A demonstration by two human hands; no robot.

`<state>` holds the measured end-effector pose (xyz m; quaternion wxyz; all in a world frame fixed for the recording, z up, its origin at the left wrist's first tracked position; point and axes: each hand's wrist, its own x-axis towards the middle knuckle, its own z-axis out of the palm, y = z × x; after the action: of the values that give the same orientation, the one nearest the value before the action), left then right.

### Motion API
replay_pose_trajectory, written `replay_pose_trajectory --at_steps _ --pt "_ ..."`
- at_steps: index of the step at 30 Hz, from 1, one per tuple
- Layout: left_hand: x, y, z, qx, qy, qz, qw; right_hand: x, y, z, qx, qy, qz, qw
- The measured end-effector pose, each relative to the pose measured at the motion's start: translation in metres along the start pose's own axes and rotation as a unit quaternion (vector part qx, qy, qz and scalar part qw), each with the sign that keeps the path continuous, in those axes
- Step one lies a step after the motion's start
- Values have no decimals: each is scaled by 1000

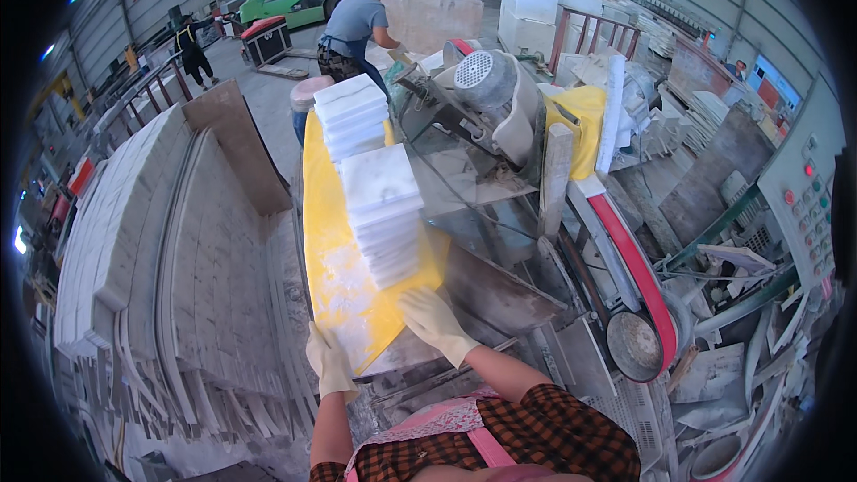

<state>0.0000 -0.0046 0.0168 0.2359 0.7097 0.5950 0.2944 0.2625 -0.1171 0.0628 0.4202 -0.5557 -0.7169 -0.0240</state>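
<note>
My left hand (328, 361), in a cream glove, is at the near left edge of a yellow sheet (332, 254) laid over a bench, its fingers stretched along the edge. My right hand (435, 321), gloved alike, lies on the sheet's near right part with fingers extended, just short of a stack of white, grey-veined marble tiles (382, 186). Neither hand shows anything held. Beyond that stack, a second pile of white tiles (350, 112) stands on the same sheet. White dust or wet smears mark the yellow surface.
Long stacked stone strips (125, 223) stand at left. A cutting machine with a motor (485, 70) and a red-edged belt guard (634, 268) is on the right, near a control panel (808, 201). A co-worker (353, 27) bends beyond the tiles; a green forklift (281, 4) is farther back.
</note>
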Motion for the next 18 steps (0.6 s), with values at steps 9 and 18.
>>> replay_pose_trajectory --at_steps 9,18 --pt "2 -6 3 23 -1 -1 1000 0 0 0 7 -17 12 1000" --pt "5 -14 7 28 -14 -7 999 -5 -2 1 -16 15 11 1000"
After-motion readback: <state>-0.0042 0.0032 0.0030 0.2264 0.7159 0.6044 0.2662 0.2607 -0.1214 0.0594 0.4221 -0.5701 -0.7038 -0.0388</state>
